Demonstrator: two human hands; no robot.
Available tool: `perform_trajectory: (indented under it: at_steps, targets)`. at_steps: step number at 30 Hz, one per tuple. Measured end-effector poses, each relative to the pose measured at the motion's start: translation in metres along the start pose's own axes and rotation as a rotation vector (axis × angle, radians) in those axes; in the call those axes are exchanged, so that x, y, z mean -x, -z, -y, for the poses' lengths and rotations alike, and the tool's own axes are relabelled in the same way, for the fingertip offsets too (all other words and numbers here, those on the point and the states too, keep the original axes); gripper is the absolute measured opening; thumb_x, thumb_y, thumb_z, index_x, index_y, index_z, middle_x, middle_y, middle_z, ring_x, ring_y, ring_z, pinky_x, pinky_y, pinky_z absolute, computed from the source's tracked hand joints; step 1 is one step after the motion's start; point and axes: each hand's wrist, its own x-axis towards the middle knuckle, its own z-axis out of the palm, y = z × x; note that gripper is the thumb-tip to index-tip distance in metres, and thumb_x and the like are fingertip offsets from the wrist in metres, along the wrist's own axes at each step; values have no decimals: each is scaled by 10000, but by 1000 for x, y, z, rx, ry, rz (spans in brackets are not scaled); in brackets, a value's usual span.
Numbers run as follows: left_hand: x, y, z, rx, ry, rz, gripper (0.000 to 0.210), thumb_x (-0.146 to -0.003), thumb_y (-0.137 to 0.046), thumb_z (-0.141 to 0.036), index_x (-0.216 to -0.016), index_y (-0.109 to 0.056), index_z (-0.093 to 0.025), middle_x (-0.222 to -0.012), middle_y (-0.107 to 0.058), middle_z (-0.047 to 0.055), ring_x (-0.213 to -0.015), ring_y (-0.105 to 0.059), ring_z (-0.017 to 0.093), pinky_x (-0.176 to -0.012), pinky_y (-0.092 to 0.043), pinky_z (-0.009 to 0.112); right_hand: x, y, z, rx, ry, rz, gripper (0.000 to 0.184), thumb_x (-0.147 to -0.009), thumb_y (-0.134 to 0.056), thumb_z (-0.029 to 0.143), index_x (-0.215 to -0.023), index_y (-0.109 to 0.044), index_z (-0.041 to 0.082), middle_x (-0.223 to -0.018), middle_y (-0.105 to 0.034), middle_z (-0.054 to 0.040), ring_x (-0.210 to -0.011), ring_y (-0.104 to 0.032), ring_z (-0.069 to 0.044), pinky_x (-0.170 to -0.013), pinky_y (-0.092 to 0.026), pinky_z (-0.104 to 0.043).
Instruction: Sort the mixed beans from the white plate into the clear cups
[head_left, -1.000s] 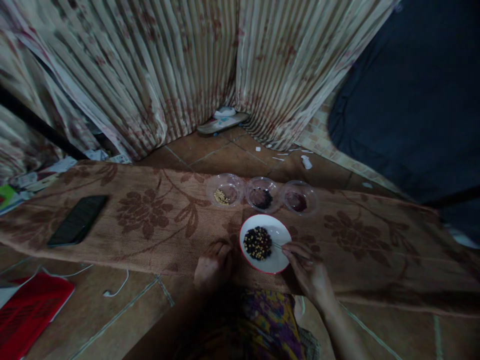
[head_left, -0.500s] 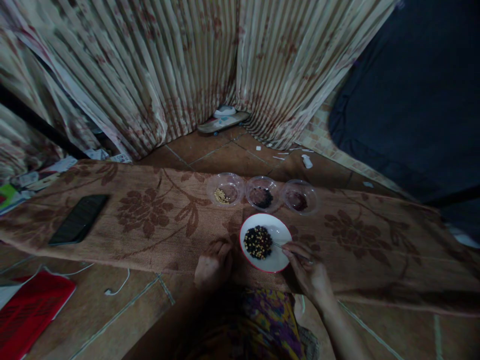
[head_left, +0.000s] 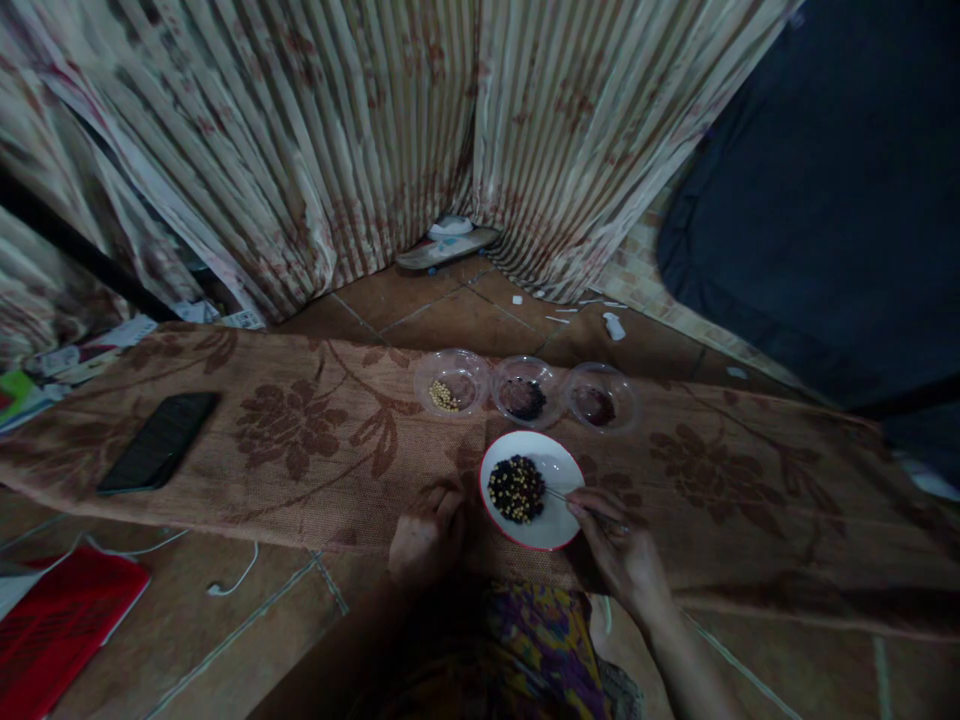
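Note:
A white plate with a red rim (head_left: pixel 559 460) holds a heap of mixed black and yellow beans (head_left: pixel 516 489) on its left side. At the plate's right edge my right hand (head_left: pixel 619 540) is closed around a thin, shiny metal utensil (head_left: pixel 556 493). Its tip reaches the beans; whether it is a spoon or tweezers I cannot make out. My left hand (head_left: pixel 426 535) rests on the cloth left of the plate, fingers curled in, with nothing visible in it. Behind the plate stand three clear plastic bowls: one with yellow beans (head_left: pixel 443 396), one with black beans (head_left: pixel 531 400), one with dark red beans (head_left: pixel 600 407).
A brown flowered cloth (head_left: pixel 420 460) covers the long, narrow table. A dark phone (head_left: pixel 159 442) lies at its left, near papers (head_left: pixel 97 350). Beyond are striped curtains (head_left: pixel 390 130) and a skateboard (head_left: pixel 448 247) on the tiled floor. A red bag (head_left: pixel 71 625) lies at lower left.
The view has tilted very slightly, so everything sits a little lower. Both hands, the utensil and the beans look almost unchanged.

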Motion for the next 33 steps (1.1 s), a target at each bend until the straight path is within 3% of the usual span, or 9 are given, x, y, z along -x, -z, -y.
perform_trajectory:
  at_steps: [14,19,33]
  targets:
    - [1,-4,4,10,-15,-15,146,-913,-441,-182,-896,-582,-214,-815,-612,33,-772,-588,156,-684,-497,273,2,-1,1,-22,-23,-13,277,-899,-551,448,-873,-717,229,-997,-722,-86,-903,-696,-225,-733,-579,-308]
    - [2,-4,3,16,7,-3,159,-918,-433,-194,-891,-589,-214,-821,-613,37,-790,-591,162,-704,-504,279,3,-1,0,-13,-15,-8,260,-907,-550,426,-876,-715,228,-999,-719,-83,-926,-686,-219,-800,-565,-323]
    - [2,-2,2,13,-3,-6,146,-910,-448,-189,-937,-590,-216,-837,-622,42,-819,-601,168,-723,-523,286,3,-2,-1,-44,-12,-46,259,-890,-565,423,-841,-729,228,-952,-733,-75,-897,-697,-221,-794,-566,-331]
